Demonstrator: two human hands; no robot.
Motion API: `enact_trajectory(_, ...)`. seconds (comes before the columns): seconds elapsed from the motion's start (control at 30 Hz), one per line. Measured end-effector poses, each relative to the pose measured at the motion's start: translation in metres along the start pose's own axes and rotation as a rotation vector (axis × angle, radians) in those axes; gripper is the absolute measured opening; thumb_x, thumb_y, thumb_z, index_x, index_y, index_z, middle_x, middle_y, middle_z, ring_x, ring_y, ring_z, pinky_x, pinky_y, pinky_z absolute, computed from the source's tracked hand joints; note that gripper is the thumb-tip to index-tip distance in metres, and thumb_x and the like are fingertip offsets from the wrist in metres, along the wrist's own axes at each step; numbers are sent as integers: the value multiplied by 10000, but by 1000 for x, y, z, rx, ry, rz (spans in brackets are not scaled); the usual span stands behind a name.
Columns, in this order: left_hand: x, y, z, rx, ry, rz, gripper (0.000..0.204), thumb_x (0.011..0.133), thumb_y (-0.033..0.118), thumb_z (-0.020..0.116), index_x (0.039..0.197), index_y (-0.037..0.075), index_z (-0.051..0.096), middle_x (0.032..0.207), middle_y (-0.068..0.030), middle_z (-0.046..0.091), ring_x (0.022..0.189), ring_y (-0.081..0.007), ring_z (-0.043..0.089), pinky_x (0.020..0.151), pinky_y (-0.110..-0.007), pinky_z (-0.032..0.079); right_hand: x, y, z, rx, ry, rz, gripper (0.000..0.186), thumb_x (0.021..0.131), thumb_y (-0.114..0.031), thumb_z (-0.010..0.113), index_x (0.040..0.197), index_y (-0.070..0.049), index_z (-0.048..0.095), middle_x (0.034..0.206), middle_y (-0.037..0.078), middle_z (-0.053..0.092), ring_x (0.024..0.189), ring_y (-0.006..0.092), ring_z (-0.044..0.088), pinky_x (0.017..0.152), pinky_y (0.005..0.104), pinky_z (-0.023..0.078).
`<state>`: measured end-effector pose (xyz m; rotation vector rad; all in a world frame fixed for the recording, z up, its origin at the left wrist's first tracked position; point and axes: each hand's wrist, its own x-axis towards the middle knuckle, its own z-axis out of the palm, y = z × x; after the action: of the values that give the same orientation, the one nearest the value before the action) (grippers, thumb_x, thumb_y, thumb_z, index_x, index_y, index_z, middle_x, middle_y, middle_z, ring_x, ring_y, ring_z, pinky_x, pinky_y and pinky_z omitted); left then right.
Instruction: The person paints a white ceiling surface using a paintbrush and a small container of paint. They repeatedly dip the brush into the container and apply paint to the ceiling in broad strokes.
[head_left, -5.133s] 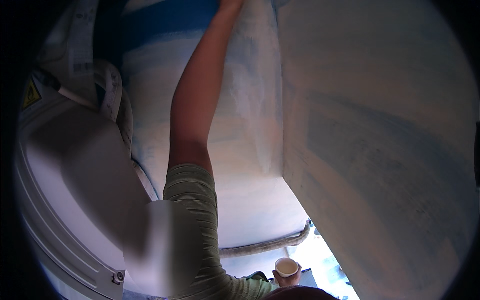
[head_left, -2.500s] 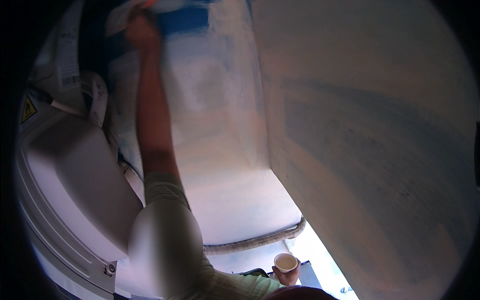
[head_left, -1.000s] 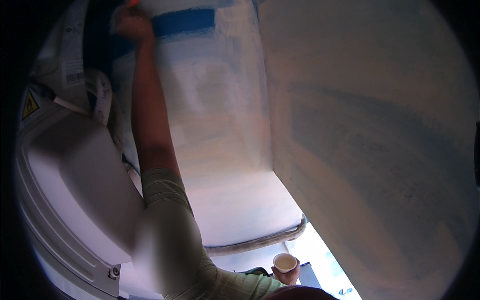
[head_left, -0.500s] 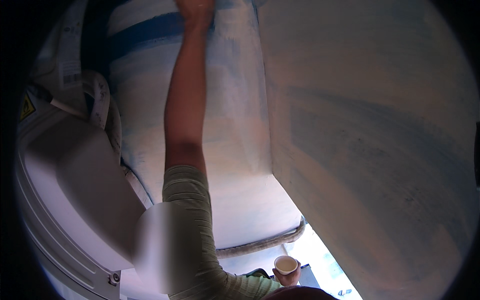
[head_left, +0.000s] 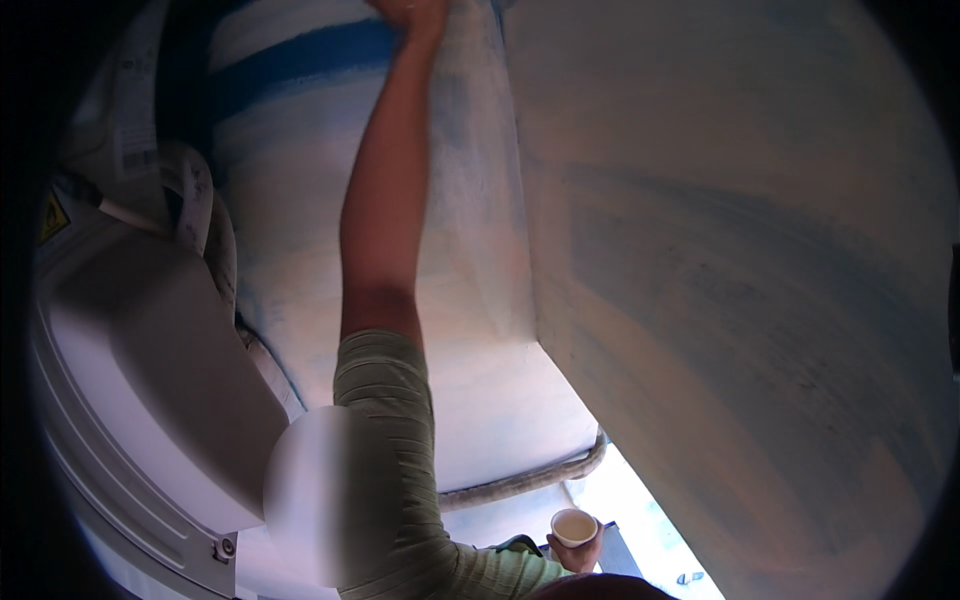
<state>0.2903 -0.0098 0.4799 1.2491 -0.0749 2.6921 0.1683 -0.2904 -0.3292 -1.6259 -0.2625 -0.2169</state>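
My left arm is stretched up along a pale wall [head_left: 290, 180] smeared with blue and white. At the top edge of the view is my left hand [head_left: 415, 15], partly cut off beside a blue band [head_left: 310, 58] on the wall. Its fingers, and whatever they may hold, are hidden. Low in the view, close to my body, my right hand [head_left: 585, 555] is closed around a small white cup [head_left: 574, 527]. The cup is held roughly upright with its mouth showing, and its inside looks cream-coloured.
A bulky white appliance housing [head_left: 160, 350] with a yellow warning label stands close on the left. Pale wrapped pipes [head_left: 218, 240] curve behind it. Another pipe [head_left: 520, 485] runs along the wall's lower edge. A large blue-grey smeared wall [head_left: 740, 300] fills the right side.
My left hand and forearm have shifted right along the wall, leaving more of the blue band uncovered. My right hand still holds the cup in nearly the same place.
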Motion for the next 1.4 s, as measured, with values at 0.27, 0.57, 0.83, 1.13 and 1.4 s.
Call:
enact_trajectory(0.27,21,-12,-27,-124,102,303,185,960,103,604,974,-44,715,932,-291,710,898,-459,696,793,-500,549,4,-2,-3,-34,8,10,891,563,-282,998,1239,2,491,1074,173,675,993,300,692,867,423,557)
enact_trajectory(0.57,-36,17,41,1,-192,236,182,953,96,593,927,-48,701,899,-313,697,824,-461,699,741,-522,567,1,5,10,-27,8,-29,891,560,-297,1001,1227,15,499,1068,169,681,982,295,698,854,419,563)
enact_trajectory(0.83,-1,4,37,-131,-18,-54,318,880,211,698,768,-86,688,771,-312,687,803,-477,702,738,-532,530,2,10,5,21,19,9,892,559,-287,998,1226,9,484,1081,171,658,984,302,683,860,419,554)
enact_trajectory(1.13,8,-35,36,-406,-69,73,153,860,86,691,912,-51,737,892,-233,741,846,-402,723,767,-442,554,4,-10,10,-27,-11,51,875,556,-251,990,1227,11,494,1091,170,656,1011,304,675,880,424,549)
enact_trajectory(1.4,7,-32,34,-369,-383,611,217,883,47,651,1081,17,734,1078,-203,735,1030,-383,696,899,-433,540,-1,-11,14,-30,-29,90,886,561,-208,978,1258,17,479,1129,163,651,1044,292,673,906,416,547)
